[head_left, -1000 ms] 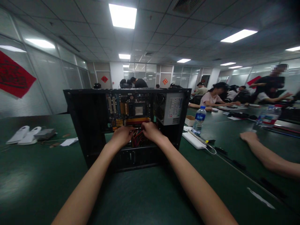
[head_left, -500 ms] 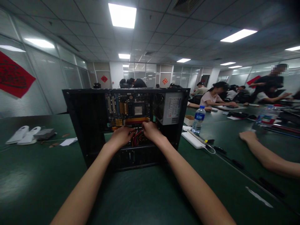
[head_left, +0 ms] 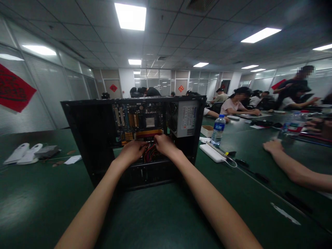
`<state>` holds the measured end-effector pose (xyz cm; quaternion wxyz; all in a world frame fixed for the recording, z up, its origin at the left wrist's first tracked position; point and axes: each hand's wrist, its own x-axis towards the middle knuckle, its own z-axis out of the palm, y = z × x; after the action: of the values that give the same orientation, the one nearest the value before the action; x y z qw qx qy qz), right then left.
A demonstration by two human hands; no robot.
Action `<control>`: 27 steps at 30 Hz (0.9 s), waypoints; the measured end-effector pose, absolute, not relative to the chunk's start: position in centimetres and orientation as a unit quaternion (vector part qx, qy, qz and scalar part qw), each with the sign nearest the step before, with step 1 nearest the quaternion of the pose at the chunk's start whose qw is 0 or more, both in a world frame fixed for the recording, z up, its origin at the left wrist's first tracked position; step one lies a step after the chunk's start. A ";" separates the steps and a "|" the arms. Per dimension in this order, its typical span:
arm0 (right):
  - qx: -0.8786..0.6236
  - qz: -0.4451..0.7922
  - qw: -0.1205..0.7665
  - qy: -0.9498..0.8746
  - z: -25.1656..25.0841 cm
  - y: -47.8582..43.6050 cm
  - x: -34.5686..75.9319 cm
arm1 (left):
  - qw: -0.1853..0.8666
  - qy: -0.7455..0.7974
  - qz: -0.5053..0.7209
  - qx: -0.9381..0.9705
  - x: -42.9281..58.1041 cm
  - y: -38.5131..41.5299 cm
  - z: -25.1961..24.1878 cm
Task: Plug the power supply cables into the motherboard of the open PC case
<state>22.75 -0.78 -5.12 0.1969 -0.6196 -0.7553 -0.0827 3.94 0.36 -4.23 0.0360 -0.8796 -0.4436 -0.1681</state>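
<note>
Computer case: 1, black, open side facing the wearer, upright on the green table (head_left: 153, 218), middle of the scene; case (head_left: 155, 177).
Left hand: 1 (head_left: 131, 151), inside the case, fingers bent inward at the left of the cables; cannot tell whether the tips pinch anything.
Right hand: 1 (head_left: 166, 144), inside, knuckles raised, fingers curled down at the right of the cables; tips hidden, grip cannot be told.
Cables: 1 bunch, red and dark (head_left: 148, 153), between the 2 hands, below the circuit board (head_left: 153, 108).
Power box: 1, grey, with fan (head_left: 188, 119), upper right inside the case.
Right of case: 1 water bottle (head_left: 218, 129), far side of 1 white block (head_left: 212, 153).
Far right: 1 other person's hand (head_left: 275, 146), on the table, well apart.
Risk, cables: a hard tug on a tangled wire could strain a plug.
Risk, board: knuckles slipping upward could knock the coloured slots (head_left: 149, 133).
Risk, case: uneven pushing could tip or slide it.
</note>
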 end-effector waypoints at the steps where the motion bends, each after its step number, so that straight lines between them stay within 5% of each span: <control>1: -0.620 -0.084 0.195 -0.756 -5.1 -0.8 22.7 | 0.037 -0.446 -0.167 -0.879 4.0 0.4 -4.2; 27: -0.624 -0.087 0.192 -0.752 -4.8 -1.2 22.7 | 0.019 -0.454 -0.152 -0.878 3.7 0.2 -4.6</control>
<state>22.71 -1.21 -4.77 0.1919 -0.6241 -0.7524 -0.0874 3.71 0.18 -4.59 0.0193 -0.8780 -0.4536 -0.1517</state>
